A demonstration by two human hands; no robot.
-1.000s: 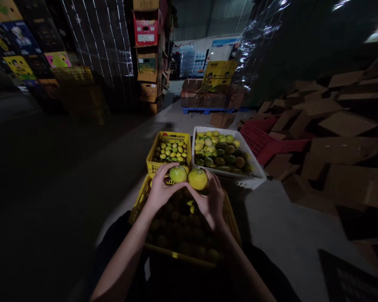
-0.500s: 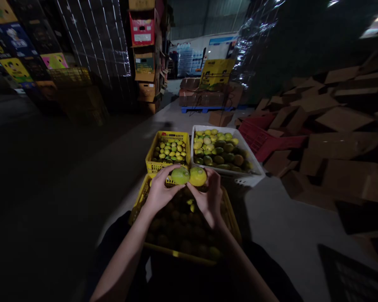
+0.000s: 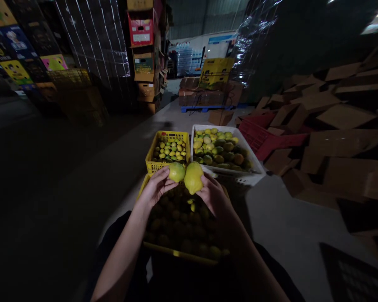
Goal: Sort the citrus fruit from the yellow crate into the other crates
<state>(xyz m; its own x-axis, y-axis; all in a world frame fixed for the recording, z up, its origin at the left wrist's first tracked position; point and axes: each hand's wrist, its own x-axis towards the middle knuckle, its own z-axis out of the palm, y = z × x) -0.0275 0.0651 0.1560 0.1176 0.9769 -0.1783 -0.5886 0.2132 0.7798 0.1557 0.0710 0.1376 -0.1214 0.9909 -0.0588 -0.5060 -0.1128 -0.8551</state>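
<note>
My left hand (image 3: 156,186) pinches a greenish-yellow lemon (image 3: 177,172) between thumb and fingers. Beside it, my right hand (image 3: 213,195) grips a larger yellow lemon (image 3: 193,178), its pointed end tilted down. The two fruits are side by side, almost touching. Both hands are above the near yellow crate (image 3: 176,253), which holds many fruits lying in deep shadow. Beyond the hands, a smaller yellow crate (image 3: 149,166) of lemons is on the left. A white crate (image 3: 255,165) of yellow and dark green fruits stands on the right.
A red crate (image 3: 258,136) lies tipped by a heap of flattened cardboard boxes (image 3: 340,147) on the right. Farther back are a blue pallet (image 3: 204,108) with boxes and a tall stack of cartons (image 3: 144,63). Dark grey floor (image 3: 82,167) extends to the left.
The right-hand lemon has turned from end-on to show its side, pointed end down. The left-hand lemon has shifted slightly up and left and rotated. Both hands have changed their finger positions.
</note>
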